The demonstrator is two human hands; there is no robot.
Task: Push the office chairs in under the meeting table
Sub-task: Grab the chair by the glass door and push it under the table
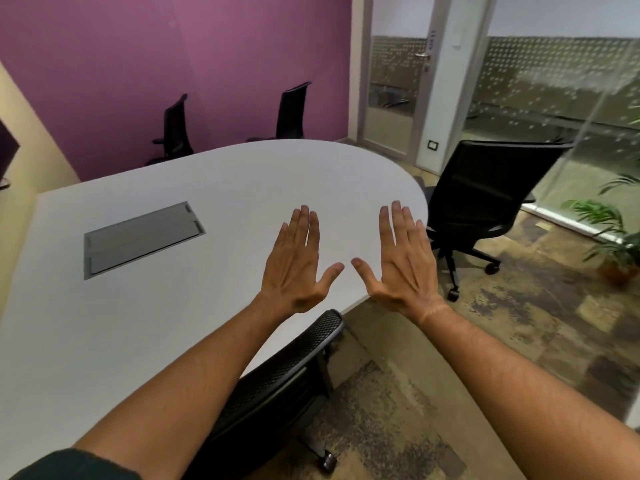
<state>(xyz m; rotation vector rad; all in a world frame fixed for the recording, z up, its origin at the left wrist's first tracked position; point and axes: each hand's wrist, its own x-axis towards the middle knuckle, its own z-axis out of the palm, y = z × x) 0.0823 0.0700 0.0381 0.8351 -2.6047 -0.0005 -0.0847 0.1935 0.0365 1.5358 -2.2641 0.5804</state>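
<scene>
A white meeting table (214,181) with a rounded right end fills the middle. My left hand (298,265) and my right hand (403,259) hover flat above it, palms down, fingers spread, holding nothing. Below my arms a black mesh office chair (277,386) stands close against the table's near edge. Another black chair (485,199) stands at the rounded end, its back towards the glass wall, seat partly clear of the table. Along the far side stand two more black chairs, one on the left (176,131) and one on the right (292,112), close to the purple wall.
A grey cable hatch (142,237) lies flush in the tabletop at left. A glass partition and door (398,98) close off the back right. A potted plant (613,244) stands on the patterned carpet at the right edge.
</scene>
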